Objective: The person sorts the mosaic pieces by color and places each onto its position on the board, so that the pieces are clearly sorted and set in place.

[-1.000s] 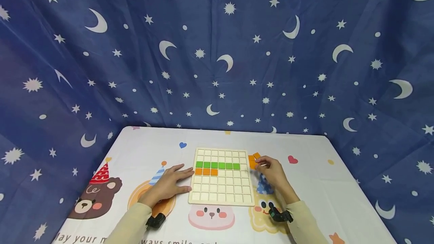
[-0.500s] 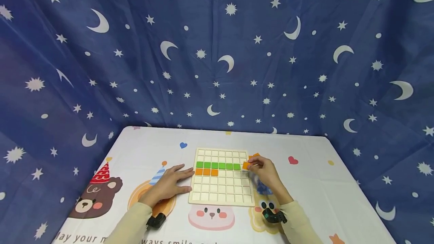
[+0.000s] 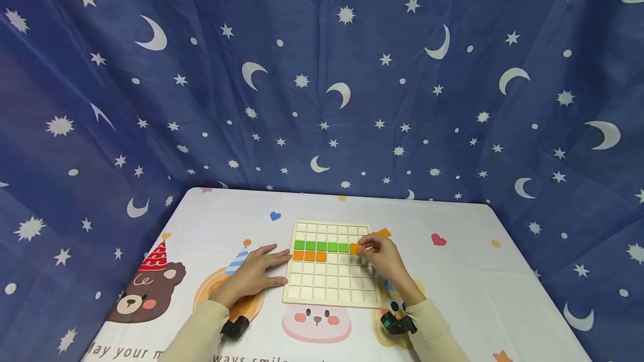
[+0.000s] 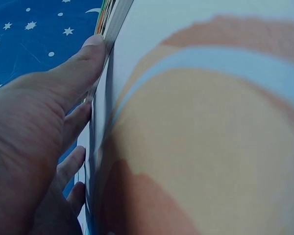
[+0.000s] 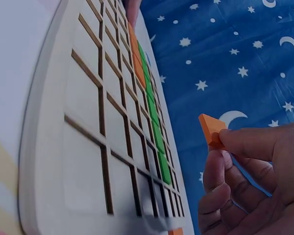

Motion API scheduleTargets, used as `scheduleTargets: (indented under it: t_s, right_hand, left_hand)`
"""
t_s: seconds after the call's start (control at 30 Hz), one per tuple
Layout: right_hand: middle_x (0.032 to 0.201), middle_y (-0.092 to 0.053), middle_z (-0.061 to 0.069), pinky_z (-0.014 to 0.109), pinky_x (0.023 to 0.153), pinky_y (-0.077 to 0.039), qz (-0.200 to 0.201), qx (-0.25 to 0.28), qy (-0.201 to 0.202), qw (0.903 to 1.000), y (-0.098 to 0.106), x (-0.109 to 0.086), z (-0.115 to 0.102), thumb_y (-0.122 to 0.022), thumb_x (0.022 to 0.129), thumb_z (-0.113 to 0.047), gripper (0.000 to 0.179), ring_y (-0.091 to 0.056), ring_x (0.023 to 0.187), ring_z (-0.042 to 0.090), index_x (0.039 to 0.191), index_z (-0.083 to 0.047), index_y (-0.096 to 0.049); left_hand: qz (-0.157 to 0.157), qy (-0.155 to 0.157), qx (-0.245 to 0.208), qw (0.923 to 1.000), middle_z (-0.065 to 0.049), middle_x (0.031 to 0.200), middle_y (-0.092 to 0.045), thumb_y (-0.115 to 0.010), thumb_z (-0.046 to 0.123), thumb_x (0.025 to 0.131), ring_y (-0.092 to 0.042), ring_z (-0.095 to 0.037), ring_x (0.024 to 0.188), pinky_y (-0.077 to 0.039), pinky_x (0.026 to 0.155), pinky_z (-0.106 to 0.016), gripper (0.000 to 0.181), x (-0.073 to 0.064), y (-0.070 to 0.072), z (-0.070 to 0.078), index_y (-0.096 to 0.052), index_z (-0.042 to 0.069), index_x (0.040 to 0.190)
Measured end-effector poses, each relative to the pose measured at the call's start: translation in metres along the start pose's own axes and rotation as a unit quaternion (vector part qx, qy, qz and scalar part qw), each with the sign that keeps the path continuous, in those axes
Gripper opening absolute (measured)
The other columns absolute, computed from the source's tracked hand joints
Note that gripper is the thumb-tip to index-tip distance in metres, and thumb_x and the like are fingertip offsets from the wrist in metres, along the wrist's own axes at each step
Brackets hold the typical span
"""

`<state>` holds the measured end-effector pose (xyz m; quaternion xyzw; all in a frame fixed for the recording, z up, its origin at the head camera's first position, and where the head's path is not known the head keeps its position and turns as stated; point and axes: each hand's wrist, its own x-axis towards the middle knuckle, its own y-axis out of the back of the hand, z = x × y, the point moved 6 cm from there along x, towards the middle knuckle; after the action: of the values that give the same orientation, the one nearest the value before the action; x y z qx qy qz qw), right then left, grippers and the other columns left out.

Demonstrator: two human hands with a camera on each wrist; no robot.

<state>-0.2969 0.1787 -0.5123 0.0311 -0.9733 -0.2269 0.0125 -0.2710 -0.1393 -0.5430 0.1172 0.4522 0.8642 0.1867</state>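
A cream grid board (image 3: 332,280) with square cells lies on the table. Several green tiles (image 3: 321,246) fill most of one row, and three orange tiles (image 3: 309,256) sit at the left of the row below. My right hand (image 3: 384,258) pinches another orange tile (image 5: 211,129) between thumb and fingers; the right wrist view shows it raised off the board. My left hand (image 3: 255,274) lies with fingers spread along the board's left side. Its thumb (image 4: 90,51) rests at the board's edge in the left wrist view.
A loose orange tile (image 3: 384,232) lies just beyond the board's right edge, partly behind the right hand. The white tablecloth (image 3: 453,278) carries printed animals and hearts. A blue curtain (image 3: 322,99) with moons and stars hangs behind the table.
My right hand has taken an orange tile from the pile at the board's right and carried it left over the board. My left hand stays in place; the head view shifts slightly.
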Motion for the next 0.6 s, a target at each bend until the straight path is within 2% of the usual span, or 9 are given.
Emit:
scheduleTargets:
  t_s: [0.17,0.4,0.6]
  right_hand:
    - [0.089,-0.069,0.006,0.024,0.061,-0.049,-0.015,0.008,0.006,0.9998,-0.01,0.001,-0.005,-0.072,0.087,-0.003,0.013,-0.065,0.077,0.028,0.098,-0.008,-0.071]
    - [0.088,-0.069,0.003,0.022,0.06,-0.047,-0.016,0.02,-0.01,0.9996,-0.021,0.003,-0.006,-0.073,0.086,-0.003,0.013,-0.06,0.073,0.019,0.096,-0.011,-0.071]
    - [0.089,-0.07,0.006,0.024,0.059,-0.05,-0.018,0.025,-0.002,0.9995,-0.031,0.005,-0.005,-0.074,0.085,-0.004,0.013,-0.061,0.071,0.018,0.096,-0.01,-0.071]
  left_hand:
    - [0.0,-0.003,0.005,1.0,0.008,0.151,-0.048,-0.073,0.048,0.084,-0.03,-0.035,0.147,-0.029,0.111,-0.065,0.064,0.001,0.0,0.0,-0.055,0.026,0.141]
    - [-0.007,-0.001,0.005,1.0,0.008,0.151,-0.048,-0.072,0.049,0.084,-0.029,-0.034,0.147,-0.029,0.111,-0.065,0.065,0.002,-0.001,0.0,-0.055,0.026,0.142]
    - [-0.006,0.002,0.004,1.0,0.008,0.151,-0.048,-0.073,0.048,0.084,-0.029,-0.034,0.148,-0.029,0.112,-0.065,0.064,0.001,-0.001,0.0,-0.055,0.026,0.141]
